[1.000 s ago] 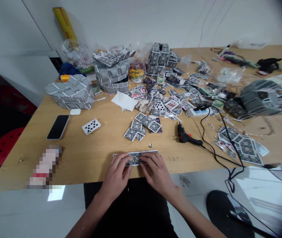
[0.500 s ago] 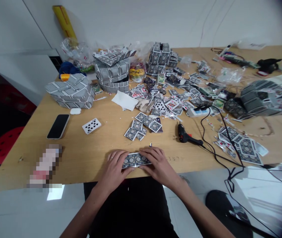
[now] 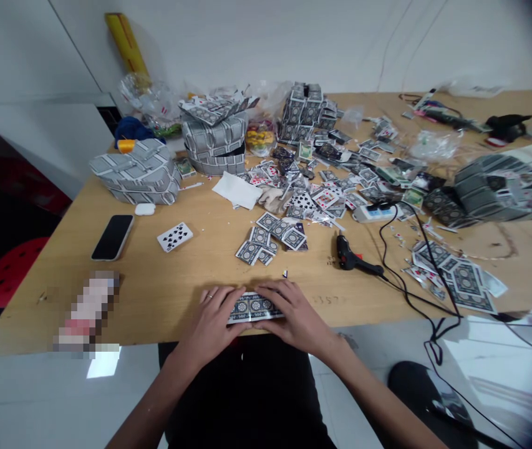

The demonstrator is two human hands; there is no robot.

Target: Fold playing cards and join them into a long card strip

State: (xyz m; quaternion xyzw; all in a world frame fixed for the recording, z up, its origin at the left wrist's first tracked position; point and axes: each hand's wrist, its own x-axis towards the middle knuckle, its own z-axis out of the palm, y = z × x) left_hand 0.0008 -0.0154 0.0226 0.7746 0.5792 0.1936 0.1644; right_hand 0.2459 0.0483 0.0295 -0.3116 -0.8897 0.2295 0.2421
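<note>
Near the table's front edge, a strip of playing cards [image 3: 252,307] with dark patterned backs lies level between my hands. My left hand [image 3: 215,315] is closed on its left end, thumb along the near edge and fingers at the far edge. On the right part, my right hand [image 3: 289,312] grips it the same way, its fingers covering that end. Just beyond lie several loose patterned cards [image 3: 260,240], face down in a small overlapping group. A black glue gun [image 3: 354,259] rests to the right of them.
A phone [image 3: 113,237], a white earphone case [image 3: 145,209] and a ten of spades [image 3: 174,237] lie to the left. Baskets woven from cards [image 3: 141,174] stand behind. Scattered cards [image 3: 326,196] cover the back middle. A power strip [image 3: 375,214] and black cables are at right.
My right hand has slid left along the card strip, closer to my left hand. The strip's patterned face now shows more toward me. The view has shifted slightly.
</note>
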